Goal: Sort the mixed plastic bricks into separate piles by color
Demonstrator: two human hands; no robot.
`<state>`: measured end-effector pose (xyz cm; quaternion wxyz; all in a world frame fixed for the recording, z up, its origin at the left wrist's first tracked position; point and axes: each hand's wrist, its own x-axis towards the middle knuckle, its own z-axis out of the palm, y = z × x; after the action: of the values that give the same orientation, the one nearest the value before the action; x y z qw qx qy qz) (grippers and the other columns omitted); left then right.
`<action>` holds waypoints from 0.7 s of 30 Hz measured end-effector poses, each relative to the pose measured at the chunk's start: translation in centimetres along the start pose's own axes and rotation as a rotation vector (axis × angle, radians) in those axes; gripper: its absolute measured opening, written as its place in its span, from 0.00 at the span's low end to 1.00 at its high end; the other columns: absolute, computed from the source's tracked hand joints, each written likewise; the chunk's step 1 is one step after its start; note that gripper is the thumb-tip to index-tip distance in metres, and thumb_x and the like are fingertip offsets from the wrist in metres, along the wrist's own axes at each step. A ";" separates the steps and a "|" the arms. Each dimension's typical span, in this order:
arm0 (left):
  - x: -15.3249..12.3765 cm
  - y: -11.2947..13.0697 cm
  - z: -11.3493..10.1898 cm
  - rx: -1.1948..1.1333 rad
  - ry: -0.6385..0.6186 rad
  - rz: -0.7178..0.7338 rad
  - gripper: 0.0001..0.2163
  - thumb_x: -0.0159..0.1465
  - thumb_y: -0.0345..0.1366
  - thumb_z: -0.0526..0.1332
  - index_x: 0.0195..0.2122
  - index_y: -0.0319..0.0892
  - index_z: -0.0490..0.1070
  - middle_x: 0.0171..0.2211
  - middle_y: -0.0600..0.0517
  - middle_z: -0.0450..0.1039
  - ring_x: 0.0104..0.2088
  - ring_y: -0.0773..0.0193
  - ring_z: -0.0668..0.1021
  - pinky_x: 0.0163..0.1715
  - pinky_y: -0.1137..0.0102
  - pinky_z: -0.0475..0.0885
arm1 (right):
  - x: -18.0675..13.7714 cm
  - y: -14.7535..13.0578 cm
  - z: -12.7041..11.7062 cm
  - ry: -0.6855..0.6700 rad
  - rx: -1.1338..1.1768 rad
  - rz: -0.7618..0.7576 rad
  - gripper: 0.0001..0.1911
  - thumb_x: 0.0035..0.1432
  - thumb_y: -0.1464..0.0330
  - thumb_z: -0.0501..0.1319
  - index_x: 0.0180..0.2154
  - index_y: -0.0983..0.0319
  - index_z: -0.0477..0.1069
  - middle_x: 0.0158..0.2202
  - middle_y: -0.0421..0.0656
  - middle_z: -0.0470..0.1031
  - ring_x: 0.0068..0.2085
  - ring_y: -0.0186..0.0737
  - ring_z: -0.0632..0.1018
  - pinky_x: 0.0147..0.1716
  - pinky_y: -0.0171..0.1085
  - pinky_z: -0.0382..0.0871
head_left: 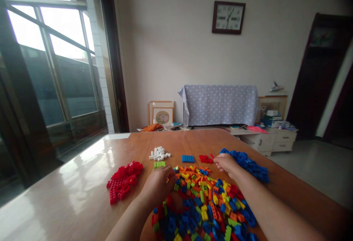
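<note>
A big mixed heap of coloured building bricks (205, 206) lies on the wooden table (82, 182) right in front of me. My left hand (158, 184) rests at the heap's far left edge, knuckles up, its fingers curled down into the bricks so that what they hold is hidden. My right hand (226, 163) reaches past the heap's far side, fingers pinched together beside a small group of red bricks (205, 158). Sorted piles lie around: red bricks (123, 180) at left, white bricks (159, 153), green bricks (159, 164), small blue bricks (188, 158), and a large blue pile (249, 164) at right.
A large window (52, 68) runs along the left. Beyond the table stand a cloth-covered object (219, 105) on a low cabinet (270, 138), picture frames (162, 114) on the floor, and a wall clock (228, 17). A dark doorway (320, 75) is at right.
</note>
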<state>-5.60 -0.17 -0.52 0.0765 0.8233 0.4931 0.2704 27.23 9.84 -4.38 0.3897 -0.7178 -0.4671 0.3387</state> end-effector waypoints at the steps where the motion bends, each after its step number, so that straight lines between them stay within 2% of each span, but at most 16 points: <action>1: 0.0 0.0 0.0 0.002 0.002 -0.001 0.07 0.65 0.37 0.56 0.31 0.43 0.69 0.33 0.52 0.75 0.33 0.65 0.73 0.30 0.74 0.59 | 0.5 0.2 0.2 -0.012 -0.036 0.023 0.10 0.60 0.65 0.64 0.30 0.66 0.71 0.24 0.40 0.73 0.22 0.30 0.73 0.21 0.30 0.66; 3: 0.1 0.0 -0.1 0.007 0.005 -0.003 0.07 0.65 0.38 0.56 0.31 0.43 0.69 0.33 0.51 0.75 0.33 0.65 0.73 0.30 0.74 0.59 | 1.4 0.6 0.6 -0.031 -0.105 0.063 0.12 0.64 0.63 0.61 0.41 0.67 0.73 0.35 0.43 0.76 0.31 0.34 0.77 0.30 0.34 0.74; 6: 0.1 -0.1 -0.1 0.012 0.000 -0.005 0.07 0.65 0.37 0.56 0.31 0.43 0.70 0.33 0.51 0.74 0.33 0.65 0.73 0.30 0.74 0.59 | 2.8 1.1 0.9 -0.045 -0.185 0.084 0.15 0.66 0.62 0.59 0.49 0.64 0.70 0.46 0.46 0.75 0.41 0.38 0.78 0.40 0.41 0.76; 8: 0.1 -0.2 -0.1 0.013 -0.002 -0.005 0.07 0.65 0.37 0.56 0.31 0.43 0.70 0.32 0.51 0.74 0.33 0.65 0.73 0.31 0.74 0.59 | 3.5 1.4 1.0 -0.038 -0.223 0.068 0.15 0.66 0.61 0.59 0.48 0.65 0.71 0.45 0.46 0.75 0.40 0.38 0.78 0.40 0.41 0.76; 13: 0.1 -0.5 0.3 0.015 0.008 -0.003 0.07 0.65 0.38 0.57 0.32 0.44 0.70 0.33 0.52 0.74 0.33 0.65 0.73 0.32 0.73 0.60 | 4.4 2.3 1.1 0.020 -0.279 -0.074 0.10 0.64 0.66 0.58 0.36 0.65 0.74 0.30 0.45 0.78 0.29 0.37 0.77 0.29 0.34 0.69; 15: 0.1 -0.5 0.3 0.017 0.009 -0.009 0.06 0.65 0.38 0.57 0.32 0.44 0.70 0.34 0.52 0.74 0.34 0.64 0.73 0.32 0.73 0.60 | 4.6 2.5 1.1 0.043 -0.296 -0.180 0.08 0.60 0.69 0.58 0.36 0.63 0.76 0.32 0.45 0.80 0.33 0.38 0.78 0.31 0.32 0.68; 18: 0.1 -0.4 0.4 0.023 0.000 -0.014 0.06 0.64 0.38 0.57 0.32 0.44 0.70 0.33 0.51 0.74 0.34 0.64 0.73 0.32 0.73 0.61 | 4.9 2.5 1.2 0.037 -0.329 -0.324 0.10 0.55 0.72 0.60 0.38 0.60 0.77 0.38 0.42 0.81 0.40 0.38 0.78 0.36 0.31 0.66; 21: 0.1 -0.3 0.3 0.033 -0.015 -0.012 0.07 0.64 0.37 0.56 0.30 0.44 0.70 0.32 0.52 0.73 0.33 0.64 0.73 0.32 0.73 0.61 | 5.1 2.5 1.5 0.015 -0.372 -0.379 0.09 0.50 0.75 0.61 0.32 0.60 0.78 0.34 0.41 0.81 0.38 0.38 0.77 0.35 0.30 0.63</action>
<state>-5.65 0.16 -0.87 0.0685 0.8235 0.5018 0.2556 28.67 14.31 -7.85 0.3110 -0.6794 -0.6444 0.1627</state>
